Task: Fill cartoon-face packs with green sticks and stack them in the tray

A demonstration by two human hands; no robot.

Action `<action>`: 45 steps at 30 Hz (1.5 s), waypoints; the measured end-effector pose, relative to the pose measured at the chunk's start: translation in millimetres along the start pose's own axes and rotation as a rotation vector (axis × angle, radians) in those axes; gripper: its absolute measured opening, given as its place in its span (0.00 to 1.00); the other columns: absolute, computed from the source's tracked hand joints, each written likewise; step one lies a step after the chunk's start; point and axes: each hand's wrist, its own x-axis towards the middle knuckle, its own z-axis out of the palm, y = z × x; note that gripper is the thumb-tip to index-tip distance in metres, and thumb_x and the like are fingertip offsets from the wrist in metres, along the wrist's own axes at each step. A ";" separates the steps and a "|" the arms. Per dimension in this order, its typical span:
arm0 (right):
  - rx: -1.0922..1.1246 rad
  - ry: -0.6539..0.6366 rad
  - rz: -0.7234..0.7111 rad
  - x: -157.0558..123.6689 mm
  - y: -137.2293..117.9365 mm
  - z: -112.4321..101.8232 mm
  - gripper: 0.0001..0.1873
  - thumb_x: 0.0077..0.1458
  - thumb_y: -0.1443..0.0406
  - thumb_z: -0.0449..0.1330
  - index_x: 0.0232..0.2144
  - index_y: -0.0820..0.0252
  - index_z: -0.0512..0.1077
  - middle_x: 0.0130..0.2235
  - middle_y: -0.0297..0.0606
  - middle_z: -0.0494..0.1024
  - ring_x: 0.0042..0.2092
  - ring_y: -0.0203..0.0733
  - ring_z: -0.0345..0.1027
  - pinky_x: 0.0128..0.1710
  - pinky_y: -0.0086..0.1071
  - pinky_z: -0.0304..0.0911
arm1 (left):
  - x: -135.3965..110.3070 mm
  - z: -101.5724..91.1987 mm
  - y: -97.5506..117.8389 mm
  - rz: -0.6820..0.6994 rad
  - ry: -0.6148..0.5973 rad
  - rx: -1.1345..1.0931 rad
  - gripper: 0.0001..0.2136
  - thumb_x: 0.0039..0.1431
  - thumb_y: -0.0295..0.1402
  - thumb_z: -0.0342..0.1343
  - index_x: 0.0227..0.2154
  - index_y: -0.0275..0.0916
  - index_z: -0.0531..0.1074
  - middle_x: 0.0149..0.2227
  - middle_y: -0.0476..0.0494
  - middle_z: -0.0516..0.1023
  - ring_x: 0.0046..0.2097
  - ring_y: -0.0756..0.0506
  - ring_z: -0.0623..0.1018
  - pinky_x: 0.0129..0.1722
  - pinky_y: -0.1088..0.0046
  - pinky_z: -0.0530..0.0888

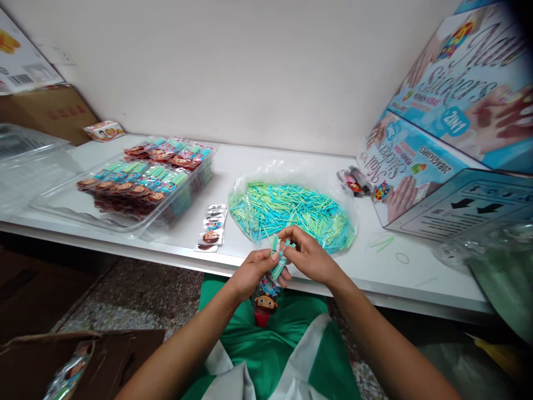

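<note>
My left hand (pixel 251 273) is closed on a small clear packet (pixel 265 301) with a brown cartoon face and a red lower end, which hangs over my lap in front of the table edge. Green and blue sticks (pixel 278 268) stand in its upper part. Pinched between the fingers of my right hand (pixel 311 256) are a few short sticks (pixel 289 244), right at the packet's mouth. Just behind both hands lies a clear plastic bag (pixel 350 208) heaped with loose green and blue sticks (pixel 291 208). Flat packets (pixel 213 226) lie in a small stack to its left.
A clear tray (pixel 137 226) of filled packets (pixel 141 180) stands at left, near more clear plastic trays (pixel 25 150). Printed boxes (pixel 420 166) rise at right. Loose sticks (pixel 382 243) and a rubber band (pixel 402 258) lie before them. An open carton (pixel 125 355) is below left.
</note>
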 end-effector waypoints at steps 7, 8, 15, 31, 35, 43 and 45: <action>0.037 -0.037 0.026 -3.6 -2.7 -2.6 0.12 0.54 0.64 0.53 0.42 0.56 0.65 0.34 0.33 0.69 0.34 0.35 0.64 0.33 0.30 0.60 | 0.4 -1.7 0.4 -0.011 0.012 0.036 0.16 0.55 0.42 0.53 0.35 0.31 0.70 0.27 0.41 0.76 0.26 0.49 0.76 0.28 0.74 0.71; 0.053 -0.031 0.039 -4.4 -3.3 -2.8 0.13 0.54 0.62 0.53 0.43 0.56 0.65 0.34 0.33 0.68 0.34 0.35 0.64 0.33 0.30 0.60 | 0.5 -1.8 1.2 0.009 0.027 0.053 0.16 0.55 0.43 0.53 0.35 0.32 0.70 0.28 0.41 0.76 0.26 0.49 0.76 0.28 0.75 0.71; 0.341 -0.058 -0.003 -9.1 -6.6 0.1 0.20 0.54 0.63 0.56 0.49 0.56 0.57 0.29 0.30 0.68 0.30 0.35 0.67 0.34 0.33 0.63 | 1.3 -2.7 11.1 0.221 0.120 0.238 0.17 0.57 0.44 0.50 0.34 0.34 0.72 0.31 0.43 0.75 0.30 0.50 0.74 0.33 0.75 0.70; 0.265 0.054 -0.151 -8.0 -28.8 -9.7 0.21 0.55 0.64 0.57 0.51 0.53 0.59 0.30 0.32 0.66 0.34 0.35 0.63 0.37 0.32 0.61 | -11.9 -16.1 14.7 0.226 0.095 0.212 0.19 0.46 0.35 0.63 0.42 0.37 0.70 0.39 0.43 0.75 0.39 0.46 0.75 0.40 0.69 0.71; 0.273 0.072 -0.140 -3.6 -34.9 -14.2 0.21 0.54 0.62 0.58 0.50 0.52 0.60 0.30 0.32 0.66 0.33 0.36 0.62 0.34 0.32 0.61 | -14.8 -21.5 8.6 0.168 0.165 0.159 0.14 0.46 0.38 0.62 0.33 0.35 0.70 0.30 0.47 0.74 0.29 0.50 0.75 0.32 0.70 0.73; 0.140 0.032 -0.076 1.0 -20.5 -4.4 0.19 0.54 0.59 0.57 0.48 0.52 0.63 0.30 0.33 0.65 0.32 0.36 0.61 0.32 0.31 0.60 | -43.3 -87.3 101.4 0.589 0.651 0.553 0.14 0.45 0.35 0.62 0.36 0.38 0.69 0.32 0.49 0.72 0.32 0.51 0.72 0.31 0.76 0.70; 0.118 0.030 -0.065 0.7 -15.0 -4.0 0.19 0.54 0.59 0.57 0.48 0.52 0.63 0.30 0.33 0.65 0.32 0.36 0.61 0.32 0.31 0.60 | -58.1 -117.0 139.1 0.745 0.819 0.727 0.14 0.43 0.33 0.63 0.34 0.37 0.70 0.30 0.50 0.71 0.31 0.52 0.71 0.31 0.77 0.68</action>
